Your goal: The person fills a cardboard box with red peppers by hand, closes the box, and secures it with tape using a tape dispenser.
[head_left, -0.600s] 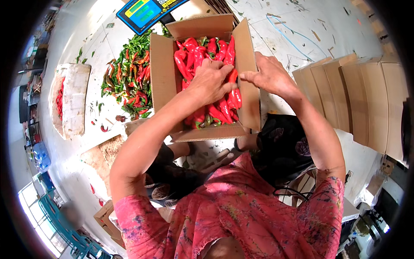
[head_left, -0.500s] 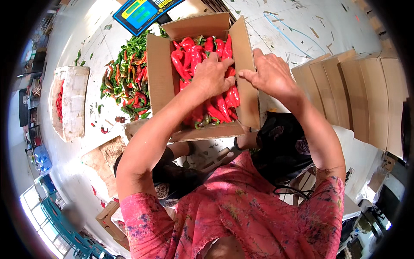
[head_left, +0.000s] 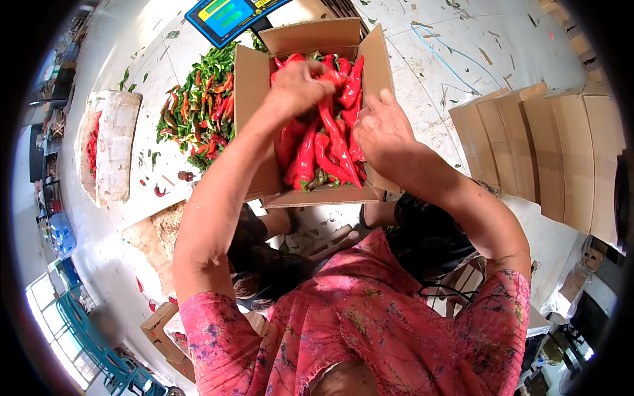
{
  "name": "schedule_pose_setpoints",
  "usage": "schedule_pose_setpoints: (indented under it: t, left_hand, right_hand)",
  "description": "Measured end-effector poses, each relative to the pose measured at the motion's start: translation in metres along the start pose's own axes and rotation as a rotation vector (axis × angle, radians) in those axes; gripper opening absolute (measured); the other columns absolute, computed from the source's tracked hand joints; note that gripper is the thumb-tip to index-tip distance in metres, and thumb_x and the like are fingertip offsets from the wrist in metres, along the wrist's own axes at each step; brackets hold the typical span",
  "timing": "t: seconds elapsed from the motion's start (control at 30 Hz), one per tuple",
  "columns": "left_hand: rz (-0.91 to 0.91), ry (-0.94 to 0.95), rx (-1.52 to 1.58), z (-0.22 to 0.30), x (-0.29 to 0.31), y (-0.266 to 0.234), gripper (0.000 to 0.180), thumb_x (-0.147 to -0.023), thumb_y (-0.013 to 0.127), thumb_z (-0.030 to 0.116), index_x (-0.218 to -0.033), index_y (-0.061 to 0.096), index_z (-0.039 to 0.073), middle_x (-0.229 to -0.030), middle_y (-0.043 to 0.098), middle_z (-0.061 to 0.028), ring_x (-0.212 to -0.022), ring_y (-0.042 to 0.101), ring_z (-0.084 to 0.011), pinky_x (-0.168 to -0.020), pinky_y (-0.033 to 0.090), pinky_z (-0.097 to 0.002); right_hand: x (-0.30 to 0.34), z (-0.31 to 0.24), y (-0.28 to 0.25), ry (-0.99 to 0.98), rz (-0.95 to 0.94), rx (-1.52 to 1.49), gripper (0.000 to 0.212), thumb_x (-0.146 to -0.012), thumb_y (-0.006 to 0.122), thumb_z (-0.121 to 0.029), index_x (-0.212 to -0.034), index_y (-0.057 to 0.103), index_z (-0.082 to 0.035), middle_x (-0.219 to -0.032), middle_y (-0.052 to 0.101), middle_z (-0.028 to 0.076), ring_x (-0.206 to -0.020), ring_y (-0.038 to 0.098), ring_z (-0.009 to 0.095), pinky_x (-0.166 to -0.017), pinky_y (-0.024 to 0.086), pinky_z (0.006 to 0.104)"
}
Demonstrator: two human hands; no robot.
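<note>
1. Red peppers [head_left: 340,153]: inside the box [head_left: 321,198], mostly lengthwise, many with tips toward the near side. Lying alongside each other probably lets them nest closely.
2. Box: in front of the person, just beyond the knees, within easy reach of both arms. All 4 flaps stand up or lean outward, which leaves the mouth open to the hands. What supports the box cannot be seen.
3. Left hand [head_left: 297,89]: over the far part of the peppers, palm down, fingers bent and partly closed. Fingertips touch red peppers; 1 long pepper runs from beneath them toward the near right corner. Whether it is gripped cannot be told, as the back of the hand covers the contact.
4. Right hand [head_left: 384,130]: at the right side of the box, fingers loosely curled, about half closed. It overlaps the flap and the edge of the peppers; contact and any hold cannot be told. Its place there might serve to steady that side.
5. Pile [head_left: 201,109] of green and red peppers: just left of the box, near the left arm.
6. Display [head_left: 228,21]: beyond the far left corner, screen up, presumably for easy reading.
7. Cartons [head_left: 551,152]: lined up to the right, apart from the box.
</note>
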State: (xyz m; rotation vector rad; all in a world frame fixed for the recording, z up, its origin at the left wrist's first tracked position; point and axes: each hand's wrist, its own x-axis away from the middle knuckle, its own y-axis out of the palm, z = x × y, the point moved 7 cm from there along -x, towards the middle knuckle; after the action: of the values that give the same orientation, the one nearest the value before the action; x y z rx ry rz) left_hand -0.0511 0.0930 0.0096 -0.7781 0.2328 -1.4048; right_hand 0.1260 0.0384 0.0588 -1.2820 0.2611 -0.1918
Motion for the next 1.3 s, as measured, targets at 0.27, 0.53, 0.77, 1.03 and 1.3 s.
schedule_pose_setpoints:
  t: [0.27,0.53,0.77,1.03,1.3]
  left_hand:
    - [-0.111,0.011,0.24,-0.011,0.029,-0.023,0.049,-0.087,0.067,0.015,-0.133,0.062,0.0,-0.094,0.07,-0.0052,-0.081,0.066,-0.0125,-0.077,0.056,-0.0292]
    - [-0.108,0.074,0.263,-0.008,0.054,0.005,0.062,-0.078,0.076,0.023,-0.136,0.063,0.004,-0.069,0.064,-0.0055,-0.068,0.061,-0.012,-0.07,0.052,-0.0301]
    - [-0.068,0.309,-0.156,0.032,0.073,0.079,0.059,-0.077,0.087,0.029,-0.124,0.066,0.002,-0.089,0.071,-0.0256,-0.086,0.072,-0.0384,-0.078,0.055,-0.0472]
    - [-0.292,0.159,-0.173,0.02,0.067,0.09,0.054,-0.081,0.082,0.016,-0.129,0.065,-0.001,-0.087,0.073,-0.022,-0.086,0.074,-0.0353,-0.08,0.058,-0.0428]
    - [-0.242,0.227,-0.229,0.011,0.068,0.097,0.051,-0.087,0.074,0.009,-0.134,0.061,0.0,-0.084,0.071,-0.0181,-0.08,0.072,-0.0313,-0.077,0.057,-0.0436]
  right_hand:
    - [-0.047,0.005,0.086,0.426,-0.483,-0.451,0.011,-0.085,0.064,-0.008,-0.092,0.072,-0.006,-0.098,0.074,0.018,-0.081,0.074,0.033,-0.07,0.058,0.049]
    - [-0.024,0.08,-0.011,0.493,-0.427,-0.527,0.035,-0.086,0.062,-0.021,-0.107,0.059,0.006,-0.088,0.067,0.032,-0.095,0.065,0.047,-0.09,0.05,0.054]
    - [-0.002,0.11,-0.023,0.652,-0.138,-0.703,0.044,-0.088,0.062,-0.024,-0.122,0.057,0.003,-0.074,0.068,0.026,-0.081,0.068,0.044,-0.081,0.05,0.0511]
    - [0.004,0.105,-0.011,0.612,-0.164,-0.865,0.045,-0.09,0.062,-0.024,-0.125,0.057,0.004,-0.087,0.07,0.028,-0.09,0.068,0.045,-0.086,0.05,0.0502]
    - [-0.002,0.096,0.007,0.516,-0.103,-0.805,0.037,-0.094,0.064,-0.025,-0.112,0.058,0.007,-0.096,0.068,0.031,-0.096,0.064,0.05,-0.088,0.049,0.0523]
